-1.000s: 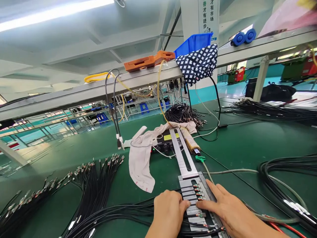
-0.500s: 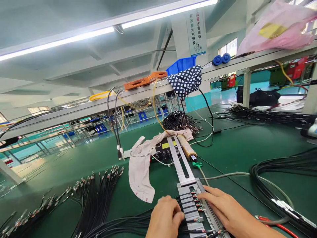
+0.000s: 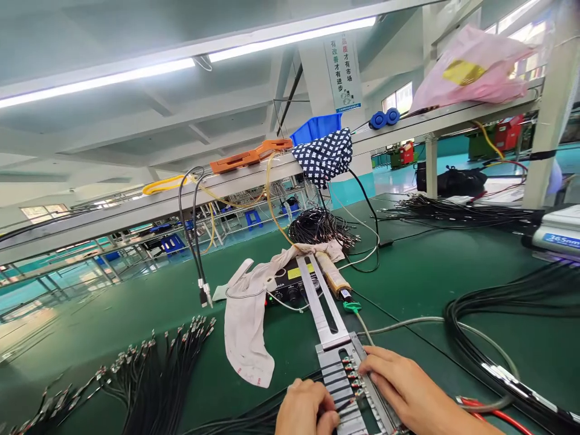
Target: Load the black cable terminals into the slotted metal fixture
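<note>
A slotted metal fixture lies on the green bench, with several black cables laid across its grooves. Their small metal-tipped ends line up along the slot. My left hand is at the fixture's left edge, thumb and fingers pinched on a black cable that slants across the plate. Over the right rail rests my right hand, its fingers extended and the fingertips beside the cable ends. The fixture's lower part runs out of view.
Bundles of black cables lie at left, with another coil at right. Behind the fixture are a black control box, a pale cloth and a tape-wrapped handle. Two cables hang from the shelf.
The camera view has turned slightly right and up. My left hand has shifted a little right relative to the fixture; my right fingertips have drawn slightly back along the rail.
</note>
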The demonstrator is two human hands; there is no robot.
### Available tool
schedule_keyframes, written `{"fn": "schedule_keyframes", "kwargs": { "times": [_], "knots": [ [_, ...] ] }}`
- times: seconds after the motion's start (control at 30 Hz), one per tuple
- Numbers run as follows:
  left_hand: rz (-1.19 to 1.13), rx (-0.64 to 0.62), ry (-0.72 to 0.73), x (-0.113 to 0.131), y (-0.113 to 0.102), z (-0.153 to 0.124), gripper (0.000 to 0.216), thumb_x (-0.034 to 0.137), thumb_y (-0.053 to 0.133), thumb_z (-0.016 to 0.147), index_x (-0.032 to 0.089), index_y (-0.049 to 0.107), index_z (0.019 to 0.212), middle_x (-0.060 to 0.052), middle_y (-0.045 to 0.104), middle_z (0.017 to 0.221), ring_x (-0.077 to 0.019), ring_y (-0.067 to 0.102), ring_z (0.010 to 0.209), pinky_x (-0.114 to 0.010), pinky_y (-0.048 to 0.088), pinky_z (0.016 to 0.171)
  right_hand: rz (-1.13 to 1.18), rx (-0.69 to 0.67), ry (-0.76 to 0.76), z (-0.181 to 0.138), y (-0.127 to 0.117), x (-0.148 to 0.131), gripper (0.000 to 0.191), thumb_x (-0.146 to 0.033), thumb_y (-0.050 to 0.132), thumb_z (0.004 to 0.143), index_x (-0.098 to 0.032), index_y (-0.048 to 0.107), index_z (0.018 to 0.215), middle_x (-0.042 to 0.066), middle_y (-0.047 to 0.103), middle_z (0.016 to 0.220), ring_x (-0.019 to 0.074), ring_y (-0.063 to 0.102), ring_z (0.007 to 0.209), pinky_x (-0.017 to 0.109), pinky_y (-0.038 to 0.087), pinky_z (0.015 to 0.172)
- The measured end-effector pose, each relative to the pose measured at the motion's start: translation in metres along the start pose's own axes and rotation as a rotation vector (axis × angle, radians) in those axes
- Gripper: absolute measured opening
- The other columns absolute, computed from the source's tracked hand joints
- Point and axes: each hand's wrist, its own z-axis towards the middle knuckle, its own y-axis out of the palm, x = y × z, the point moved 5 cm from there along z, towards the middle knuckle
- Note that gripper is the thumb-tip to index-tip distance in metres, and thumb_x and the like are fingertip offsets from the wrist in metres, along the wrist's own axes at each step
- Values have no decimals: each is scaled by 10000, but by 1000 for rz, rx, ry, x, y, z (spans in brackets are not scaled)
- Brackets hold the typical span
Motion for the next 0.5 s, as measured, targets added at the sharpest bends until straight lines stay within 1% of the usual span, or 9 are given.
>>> {"fn": "schedule_keyframes", "kwargs": {
  "times": [0.13,0.37,0.43,0.5],
  "knots": [
    [80,-47,5,6,8,3,219,118,561,719,194,691,878,-55,666,930,-224,551,924,-322,391,834,-17,1,14,0,1,1,322,-126,347,885,-202,652,955,85,651,1005,219,617,986,340,486,863],
    [220,-56,20,4,20,8,243,118,517,773,206,681,929,-70,634,990,-243,504,970,-339,366,858,-38,-25,31,-1,2,4,309,-122,363,874,-194,654,949,93,647,1039,236,595,1057,346,479,882],
    [287,-26,12,4,25,8,247,108,513,782,222,676,927,-67,633,995,-248,497,963,-343,358,844,-33,-22,35,0,1,4,302,-125,365,876,-193,652,943,94,645,1045,234,597,1050,342,477,879],
    [368,58,15,6,28,8,256,104,473,829,240,672,914,-72,632,967,-255,489,944,-353,348,806,-23,-16,36,0,0,2,289,-141,371,886,-198,649,936,90,644,1045,230,600,1031,339,474,871]
  ]
}}
